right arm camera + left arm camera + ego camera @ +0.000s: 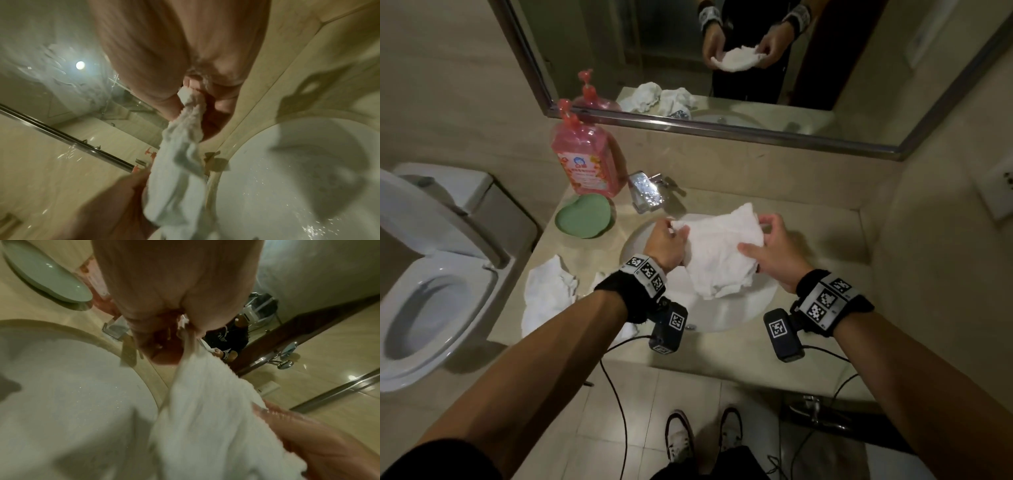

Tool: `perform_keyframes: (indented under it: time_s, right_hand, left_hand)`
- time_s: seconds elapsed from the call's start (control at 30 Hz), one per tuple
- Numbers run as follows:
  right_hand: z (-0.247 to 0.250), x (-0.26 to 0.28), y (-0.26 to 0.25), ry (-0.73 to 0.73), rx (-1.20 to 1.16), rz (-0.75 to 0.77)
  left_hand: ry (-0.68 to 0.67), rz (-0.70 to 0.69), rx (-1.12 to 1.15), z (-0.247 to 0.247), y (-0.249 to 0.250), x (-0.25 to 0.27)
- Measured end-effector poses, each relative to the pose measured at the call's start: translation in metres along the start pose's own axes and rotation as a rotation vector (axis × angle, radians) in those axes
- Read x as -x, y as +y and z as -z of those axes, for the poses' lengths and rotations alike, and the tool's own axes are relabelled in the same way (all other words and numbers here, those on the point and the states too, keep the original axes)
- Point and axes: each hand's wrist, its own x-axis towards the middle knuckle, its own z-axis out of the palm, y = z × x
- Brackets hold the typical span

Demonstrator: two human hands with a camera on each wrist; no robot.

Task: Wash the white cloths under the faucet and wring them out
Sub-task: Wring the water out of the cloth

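Note:
A white cloth hangs spread between both hands above the white sink basin. My left hand pinches its far left corner; my right hand pinches the far right corner. In the left wrist view the cloth drops from the pinching left hand. In the right wrist view the cloth trails from the right hand. The chrome faucet stands behind the basin, no water showing. Another white cloth lies crumpled on the counter left of the basin.
A pink pump soap bottle and a green dish stand at the counter's back left. An open toilet is to the left. The mirror runs along the back wall. Cables hang below the wrists.

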Motion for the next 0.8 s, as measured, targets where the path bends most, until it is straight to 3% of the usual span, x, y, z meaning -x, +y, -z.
perform_keyframes:
  time_s: [0.03, 0.13, 0.17, 0.33, 0.43, 0.5, 0.63, 0.7, 0.8]
  right_hand:
    - [0.004, 0.0, 0.005, 0.03, 0.002, 0.0]
    - [0.019, 0.003, 0.019, 0.067, 0.013, -0.003]
    - [0.027, 0.003, 0.024, 0.069, 0.008, -0.01]
    - [0.062, 0.017, 0.047, 0.087, 0.097, -0.02]
    - [0.074, 0.028, 0.067, 0.05, 0.189, -0.031]
    - [0.084, 0.033, 0.084, 0.03, 0.225, -0.067]
    - [0.104, 0.036, 0.118, 0.075, 0.343, -0.119]
    - [0.109, 0.034, 0.136, 0.078, 0.402, -0.143]
    - [0.114, 0.028, 0.167, 0.062, 0.542, -0.207]
  left_hand:
    - [-0.032, 0.029, -0.021, -0.005, 0.003, 0.001]
    - [-0.313, 0.214, 0.261, -0.024, 0.001, 0.012]
    - [-0.361, 0.216, 0.29, -0.03, -0.003, 0.015]
    - [-0.232, 0.07, 0.279, -0.064, -0.01, 0.016]
    - [-0.278, -0.052, 0.189, -0.088, -0.012, 0.018]
    - [-0.387, -0.02, 0.155, -0.103, -0.018, 0.023]
    - [-0.574, -0.086, -0.197, -0.129, -0.042, 0.029]
    - [-0.539, -0.119, -0.363, -0.145, -0.056, 0.032]
    - [-0.49, -0.033, -0.481, -0.171, -0.078, 0.035]
